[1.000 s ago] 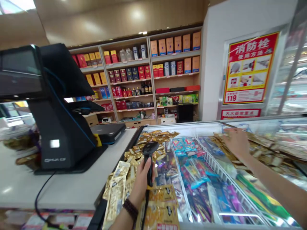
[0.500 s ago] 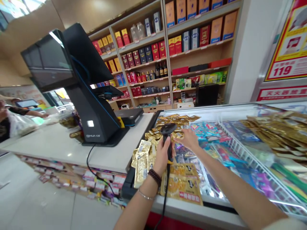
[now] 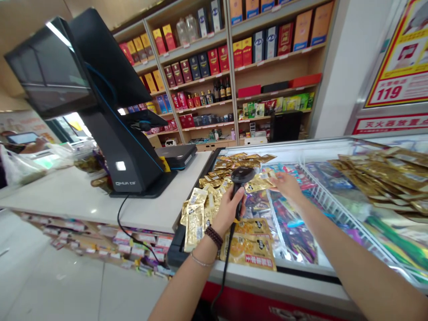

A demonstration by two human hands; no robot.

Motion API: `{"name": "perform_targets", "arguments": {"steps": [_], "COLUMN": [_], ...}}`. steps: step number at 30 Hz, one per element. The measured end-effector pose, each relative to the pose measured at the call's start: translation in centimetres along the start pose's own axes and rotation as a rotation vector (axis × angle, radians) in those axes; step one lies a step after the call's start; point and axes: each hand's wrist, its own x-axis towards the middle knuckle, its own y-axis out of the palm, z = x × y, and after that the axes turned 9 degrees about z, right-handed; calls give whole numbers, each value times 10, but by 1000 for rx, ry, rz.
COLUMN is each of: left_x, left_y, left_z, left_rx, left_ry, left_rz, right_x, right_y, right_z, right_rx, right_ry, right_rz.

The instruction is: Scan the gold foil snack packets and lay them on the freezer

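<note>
My left hand (image 3: 230, 206) is wrapped round the handle of a black barcode scanner (image 3: 243, 174), its cord hanging down past my wrist. In my right hand (image 3: 286, 186), the fingers pinch the end of a gold foil packet (image 3: 259, 182), just right of the scanner head. Loose gold packets (image 3: 195, 223) lie on the freezer's glass top to the left of and behind the scanner. Two larger gold pouches (image 3: 249, 249) lie flat near the front edge, below my left hand. At the right rests a wide heap of gold packets (image 3: 391, 174).
A black point-of-sale terminal (image 3: 123, 147) stands on the white counter (image 3: 147, 218) at the left. Under the freezer's glass are wire dividers (image 3: 329, 203) and coloured wrappers. Shelves of boxes (image 3: 200, 67) line the back wall. A person's hand (image 3: 37, 145) shows at the far left.
My right hand has come from the right-hand heap to beside the scanner, then slid slightly right with a gold foil packet. The left hand keeps the scanner. The view has swung left and down.
</note>
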Motion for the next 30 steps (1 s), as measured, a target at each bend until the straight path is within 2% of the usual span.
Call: {"name": "perform_targets", "arguments": {"steps": [3,8,17,30], "left_x": [-1,-3,-5,-5], "left_y": [-1,0,1,1], "left_z": [1,-1,-1,-3], "left_rx": [8,8,-1,-23], "left_ry": [11,19,8,10], "left_rz": [11,3,10,12], "right_x": [-4,-7,-13,-14], "right_y": [7,24,34,36], "right_z": [8,16,14,11], "right_rx": [389,613,642,677], "right_ry": [29,-77,-148,-128], "right_rz": [5,46,27,-41]}}
